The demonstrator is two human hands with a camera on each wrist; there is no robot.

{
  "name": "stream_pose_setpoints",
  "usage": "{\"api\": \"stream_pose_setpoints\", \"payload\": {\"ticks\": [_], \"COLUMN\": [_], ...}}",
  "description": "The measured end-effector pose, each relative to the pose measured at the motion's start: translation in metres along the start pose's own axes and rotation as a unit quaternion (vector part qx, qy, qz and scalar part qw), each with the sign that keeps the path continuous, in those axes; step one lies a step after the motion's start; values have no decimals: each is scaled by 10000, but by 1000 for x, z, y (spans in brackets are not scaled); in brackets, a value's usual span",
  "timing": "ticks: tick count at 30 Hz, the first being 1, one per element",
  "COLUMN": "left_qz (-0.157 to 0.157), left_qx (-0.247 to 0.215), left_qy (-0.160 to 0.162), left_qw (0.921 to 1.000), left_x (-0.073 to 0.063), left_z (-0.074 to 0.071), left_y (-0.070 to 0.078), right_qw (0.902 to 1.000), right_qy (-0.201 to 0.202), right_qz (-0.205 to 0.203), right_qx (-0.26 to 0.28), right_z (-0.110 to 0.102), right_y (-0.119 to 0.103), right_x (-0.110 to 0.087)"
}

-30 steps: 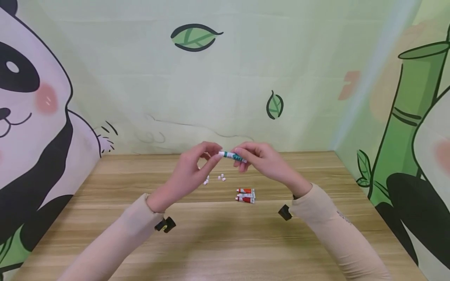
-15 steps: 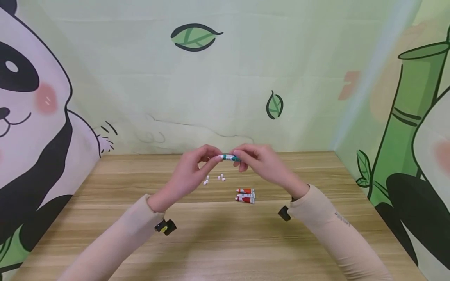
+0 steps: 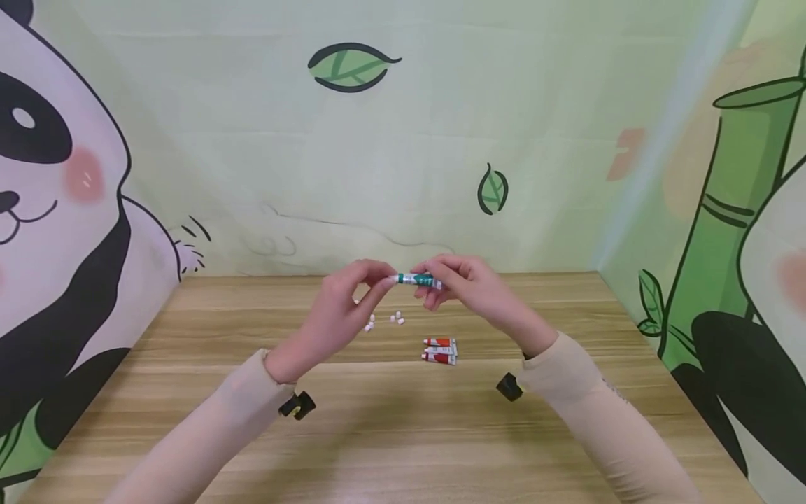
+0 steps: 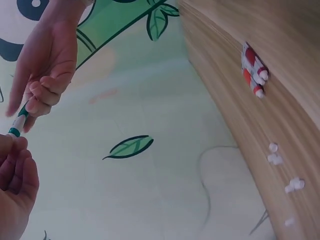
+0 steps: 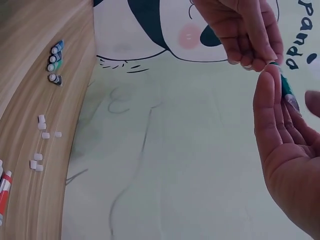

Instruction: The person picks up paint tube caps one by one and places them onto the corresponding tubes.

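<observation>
A small green and white paint tube [image 3: 415, 279] is held level above the table. My left hand [image 3: 340, 294] pinches its white-capped end between thumb and fingertips; in the left wrist view the left hand [image 4: 17, 185] is at the lower left. My right hand [image 3: 469, 283] is at the tube's body. In the right wrist view the right hand's [image 5: 290, 145] fingers lie fairly straight against the green tube [image 5: 287, 90], with the thumb [image 5: 314, 102] standing slightly apart from it. The cap is mostly hidden by the left fingertips.
Three tubes, two of them red [image 3: 439, 358], lie side by side on the wooden table [image 3: 403, 434]. Small white caps [image 3: 397, 318] lie in clusters farther back. Several blue, green and dark tubes [image 5: 55, 60] show in the right wrist view. A patterned cloth wall [image 3: 403, 154] stands behind.
The right thumb and fingers have shifted on the tube, covering its body half a second ago and now leaving more of it exposed. The left hand keeps its pinch nearly in place.
</observation>
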State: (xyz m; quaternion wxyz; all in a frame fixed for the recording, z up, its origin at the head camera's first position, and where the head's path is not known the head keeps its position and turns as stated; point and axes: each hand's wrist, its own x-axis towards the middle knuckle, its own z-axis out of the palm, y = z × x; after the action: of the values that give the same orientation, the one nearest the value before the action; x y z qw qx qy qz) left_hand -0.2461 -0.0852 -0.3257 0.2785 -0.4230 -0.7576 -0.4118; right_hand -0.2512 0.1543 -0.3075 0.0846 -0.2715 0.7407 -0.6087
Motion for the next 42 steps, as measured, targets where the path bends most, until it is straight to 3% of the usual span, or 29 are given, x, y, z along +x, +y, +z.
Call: {"api": "stream_pose_setpoints", "payload": {"ticks": [6, 9, 12, 14, 20, 24, 27, 32, 36, 39, 42], "left_qz": [-1170, -1671, -2113, -2365, -2909, -3165, -3238, -3224, -3246, -3139, -2928], "left_qx": [-636, -1013, -1361, -1574, -2023, -2002, -1837, -1574, -1436, -1296, -1153], "left_qy": [-24, -127, -258, -327, -406, -391, -369, -430, -471, -444, -364], "left_qw": [9911, 9806, 9676, 9582, 9342, 9264, 9274, 9324, 9337, 9395, 9485], "left_x": [-2, -1, -1, -1, 1, 2, 3, 1, -1, -2, -2], "left_z": [-2, -3, -3, -4, -5, -4, -2, 0, 1, 3, 3], "left_y": [2, 5, 6, 7, 8, 8, 8, 6, 6, 6, 8], "right_qw": [9990, 9958, 9866, 9729, 9128, 8930, 8863, 8802, 8852, 9008, 9312], "right_qy": [286, 490, 643, 730, 947, 996, 1012, 1001, 1065, 1153, 1182], "right_qz": [-197, -458, -1015, -1550, -3119, -3526, -3605, -3667, -3605, -3288, -2646], "right_qx": [-293, -616, -1105, -1551, -2460, -2615, -2727, -2842, -2741, -2592, -2210], "right_z": [2, 4, 6, 7, 9, 10, 10, 13, 15, 17, 18], "right_y": [1, 2, 4, 6, 12, 16, 18, 23, 24, 24, 23], "right_x": [-7, -9, -11, -11, -8, -7, -6, -6, -7, -9, -12]}}
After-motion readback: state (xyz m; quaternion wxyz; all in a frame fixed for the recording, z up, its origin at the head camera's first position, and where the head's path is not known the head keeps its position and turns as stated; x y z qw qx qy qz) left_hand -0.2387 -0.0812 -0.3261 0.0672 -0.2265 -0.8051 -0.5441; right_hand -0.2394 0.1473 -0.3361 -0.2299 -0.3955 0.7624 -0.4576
